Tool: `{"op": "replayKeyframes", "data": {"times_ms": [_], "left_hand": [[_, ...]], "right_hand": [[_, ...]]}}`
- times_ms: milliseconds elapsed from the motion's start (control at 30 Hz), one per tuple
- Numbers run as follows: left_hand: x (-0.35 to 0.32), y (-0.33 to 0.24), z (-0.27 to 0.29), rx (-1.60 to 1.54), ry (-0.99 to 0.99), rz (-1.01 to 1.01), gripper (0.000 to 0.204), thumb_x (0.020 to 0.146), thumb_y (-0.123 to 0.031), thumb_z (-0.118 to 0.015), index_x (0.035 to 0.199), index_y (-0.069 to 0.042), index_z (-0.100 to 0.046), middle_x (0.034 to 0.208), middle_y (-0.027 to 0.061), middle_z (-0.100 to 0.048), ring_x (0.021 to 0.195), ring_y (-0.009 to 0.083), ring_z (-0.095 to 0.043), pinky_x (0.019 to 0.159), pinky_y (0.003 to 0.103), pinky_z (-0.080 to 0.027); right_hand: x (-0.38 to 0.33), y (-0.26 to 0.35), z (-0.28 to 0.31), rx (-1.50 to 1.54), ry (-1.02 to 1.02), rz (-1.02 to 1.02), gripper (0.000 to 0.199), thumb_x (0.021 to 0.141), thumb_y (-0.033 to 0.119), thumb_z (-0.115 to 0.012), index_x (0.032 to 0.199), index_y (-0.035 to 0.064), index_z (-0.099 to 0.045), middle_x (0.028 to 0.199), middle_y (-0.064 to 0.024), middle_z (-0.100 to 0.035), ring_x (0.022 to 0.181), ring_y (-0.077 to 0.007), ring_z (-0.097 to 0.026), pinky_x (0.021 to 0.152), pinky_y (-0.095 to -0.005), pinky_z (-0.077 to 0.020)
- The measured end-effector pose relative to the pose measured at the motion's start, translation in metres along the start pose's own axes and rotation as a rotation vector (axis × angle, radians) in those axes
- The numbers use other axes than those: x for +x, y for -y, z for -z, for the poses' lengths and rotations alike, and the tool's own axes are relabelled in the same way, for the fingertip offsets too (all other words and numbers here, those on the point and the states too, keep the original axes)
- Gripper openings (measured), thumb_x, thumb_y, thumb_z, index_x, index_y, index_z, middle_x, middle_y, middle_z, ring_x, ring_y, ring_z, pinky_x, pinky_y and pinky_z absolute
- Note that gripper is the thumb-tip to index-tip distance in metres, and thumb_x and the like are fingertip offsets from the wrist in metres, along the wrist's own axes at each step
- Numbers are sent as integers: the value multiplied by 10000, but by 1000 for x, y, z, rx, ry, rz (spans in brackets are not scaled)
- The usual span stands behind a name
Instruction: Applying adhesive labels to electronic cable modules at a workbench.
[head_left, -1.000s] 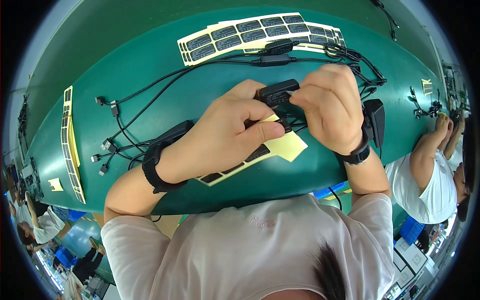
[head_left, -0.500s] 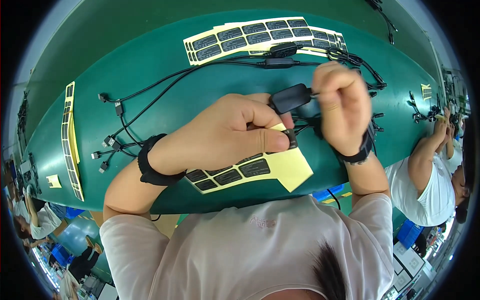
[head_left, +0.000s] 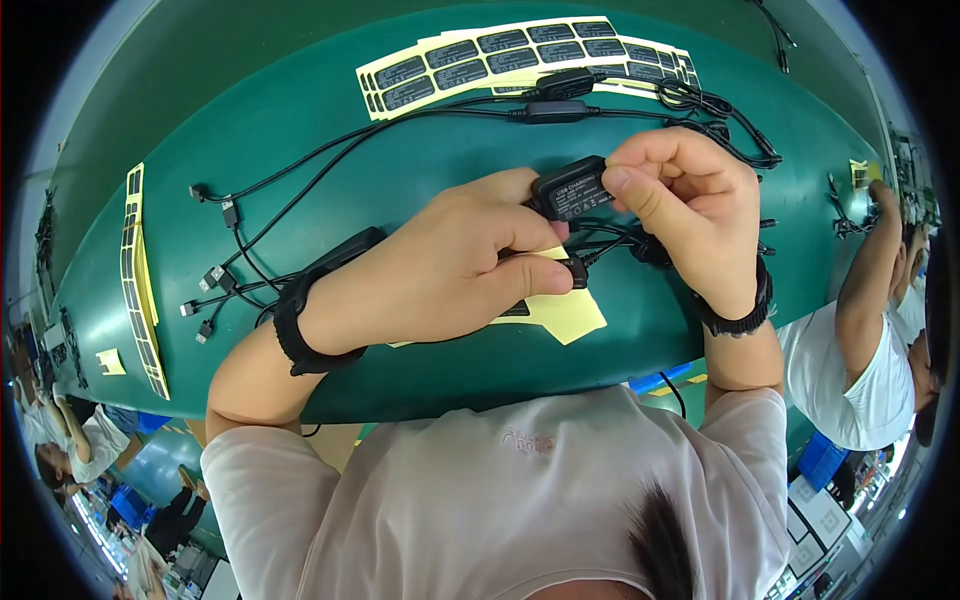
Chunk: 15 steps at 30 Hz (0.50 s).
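A small black adapter (head_left: 572,190) sits pinched between both hands above the middle of a green table (head_left: 300,120). The right hand (head_left: 690,215) grips its right end, thumb pressed on the labelled face and the other fingers curled over the top edge. The left hand (head_left: 450,270) meets it from the left, its fingertips touching the adapter's left end, while the thumb and curled fingers lower down pinch a small black plug (head_left: 574,271) on a cable (head_left: 610,240) that runs under the adapter toward the right wrist. Both wrists wear black bands.

Under the hands, a yellow backing sheet (head_left: 565,315) lies flat near the table's near edge. Along the far edge, sheets of black labels (head_left: 520,55) on yellow backing spread side by side, with two more adapters on cables (head_left: 555,100) lying just in front of them. Loose cable ends with connectors (head_left: 215,280) fan out toward the left edge, near a long label strip (head_left: 140,280) that follows that edge. At the right edge, another person's arm (head_left: 870,270) reaches onto the table.
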<state>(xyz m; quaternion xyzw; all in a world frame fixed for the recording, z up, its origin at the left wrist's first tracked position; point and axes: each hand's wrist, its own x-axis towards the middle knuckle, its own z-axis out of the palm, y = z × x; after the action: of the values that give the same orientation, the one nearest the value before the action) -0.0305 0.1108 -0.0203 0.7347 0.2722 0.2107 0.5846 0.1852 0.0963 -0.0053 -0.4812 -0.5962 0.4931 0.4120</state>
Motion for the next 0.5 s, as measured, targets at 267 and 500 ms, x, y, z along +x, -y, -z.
{"op": "replayKeyframes", "data": {"times_ms": [267, 500], "left_hand": [[-1, 0, 0, 15, 15, 18, 147, 837, -181, -659, 816, -36, -655, 961, 92, -549, 805, 195, -532, 721, 289, -441], [-2, 1, -1, 17, 10, 16, 140, 838, -177, -656, 815, -39, -656, 968, 90, -543, 814, 197, -534, 729, 290, -444]], "right_hand": [[1, 2, -2, -32, -23, -36, 113, 825, 7, -658, 933, -13, -632, 818, -43, -655, 690, -75, -601, 572, -168, -441], [2, 0, -3, 10, -24, -28, 117, 814, -11, -662, 926, -25, -631, 831, -58, -655, 697, -93, -610, 615, -189, -484]]}}
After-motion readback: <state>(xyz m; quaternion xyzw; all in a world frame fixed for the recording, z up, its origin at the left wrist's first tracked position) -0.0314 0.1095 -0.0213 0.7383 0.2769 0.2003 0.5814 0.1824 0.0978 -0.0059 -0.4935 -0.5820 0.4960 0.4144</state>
